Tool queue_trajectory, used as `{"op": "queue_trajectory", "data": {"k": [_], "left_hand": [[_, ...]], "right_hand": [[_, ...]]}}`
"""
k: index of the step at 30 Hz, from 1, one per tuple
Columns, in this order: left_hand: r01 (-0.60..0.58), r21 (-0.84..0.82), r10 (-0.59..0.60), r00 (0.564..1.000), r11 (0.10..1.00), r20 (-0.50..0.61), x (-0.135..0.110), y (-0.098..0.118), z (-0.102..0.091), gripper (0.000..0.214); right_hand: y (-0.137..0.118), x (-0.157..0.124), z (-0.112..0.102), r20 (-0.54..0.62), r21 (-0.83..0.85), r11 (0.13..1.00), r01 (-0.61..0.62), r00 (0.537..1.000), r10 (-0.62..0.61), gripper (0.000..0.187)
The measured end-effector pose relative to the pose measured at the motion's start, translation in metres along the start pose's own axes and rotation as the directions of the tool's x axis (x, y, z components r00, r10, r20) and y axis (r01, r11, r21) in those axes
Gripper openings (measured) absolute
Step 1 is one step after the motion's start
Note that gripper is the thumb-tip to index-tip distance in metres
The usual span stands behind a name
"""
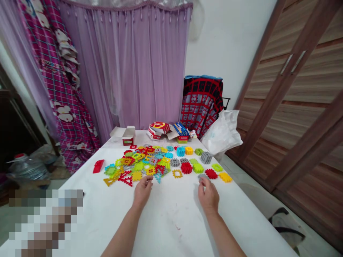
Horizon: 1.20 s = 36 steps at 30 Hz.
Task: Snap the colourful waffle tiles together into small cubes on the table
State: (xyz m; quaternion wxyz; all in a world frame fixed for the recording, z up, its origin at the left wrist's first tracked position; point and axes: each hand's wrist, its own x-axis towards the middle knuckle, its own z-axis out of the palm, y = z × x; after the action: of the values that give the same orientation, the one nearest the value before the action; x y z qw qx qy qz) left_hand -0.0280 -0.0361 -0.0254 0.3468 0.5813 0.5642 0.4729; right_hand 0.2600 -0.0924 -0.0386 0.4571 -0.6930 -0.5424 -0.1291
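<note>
My left hand is above the front edge of a heap of interlocking plastic building pieces. Its fingers are curled together, and I cannot make out anything between them. Just beyond it are a yellow square piece and a light blue triangular piece. On the right, my right hand has thumb and fingers bent at a grey building piece, partly hidden by the fingertips. Close by lie a red stack of pieces and a yellow stack.
Sorted stacks stand right of the heap, including a red stack and a tall grey stack. Opened boxes line the back edge. A red piece lies left; a white sack stands beyond the right edge. A blurred person appears lower left.
</note>
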Motion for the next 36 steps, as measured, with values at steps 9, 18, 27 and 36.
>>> {"op": "queue_trajectory", "data": {"k": [9,18,27,36], "left_hand": [[-0.078,0.118,0.081,0.997,0.990,-0.018,-0.007,0.000,0.001,0.020],[-0.288,0.512,0.299,0.952,0.809,0.063,0.037,0.019,-0.019,0.031],[-0.545,0.705,0.318,0.838,0.453,0.444,0.110,0.042,-0.010,0.054],[-0.548,0.672,0.343,0.836,0.498,0.429,0.114,0.048,-0.018,0.035]], "right_hand": [[-0.065,-0.014,0.036,0.055,0.103,0.916,0.387,0.918,-0.394,0.025],[-0.074,-0.003,0.059,0.037,0.238,0.900,0.366,0.922,-0.385,0.023],[-0.075,-0.002,0.054,0.055,0.280,0.917,0.282,0.949,-0.309,0.024],[-0.081,-0.001,0.051,0.070,0.272,0.931,0.244,0.960,-0.272,0.025]]}}
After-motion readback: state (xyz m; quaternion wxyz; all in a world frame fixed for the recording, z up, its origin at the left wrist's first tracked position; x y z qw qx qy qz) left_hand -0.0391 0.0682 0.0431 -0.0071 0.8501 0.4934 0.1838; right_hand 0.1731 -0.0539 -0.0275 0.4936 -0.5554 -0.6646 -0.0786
